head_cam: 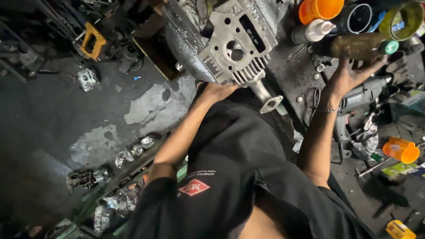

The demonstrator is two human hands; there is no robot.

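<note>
The left hand (217,90) sits under the lower edge of a grey cast-metal cylinder head (239,44), its fingers tucked beneath the casting, so how far they close cannot be told; it appears to prop the part up. The head rests tilted on the dark tabletop (292,75), face with the round ports turned to the camera, cooling fins along its lower side, and a pipe flange (271,102) jutting down just past the wrist.

The right hand (347,77) is spread wide, fingers (376,64) splayed and holding nothing, just below a dirty brown spray can (358,46) that lies on its side. A power drill (367,93) lies near the wrist, and an orange cup (319,9), a white bottle (316,30) and dark tubs crowd the tabletop behind.

To do this well, the left hand should keep a flat, full bearing under the casting rather than fingertips alone, since it looks heavy and tilts easily. The right hand has to close on the can around its middle and lift it straight, as the clutter around it leaves little room and a knock could topple the bottle or cup.
</note>
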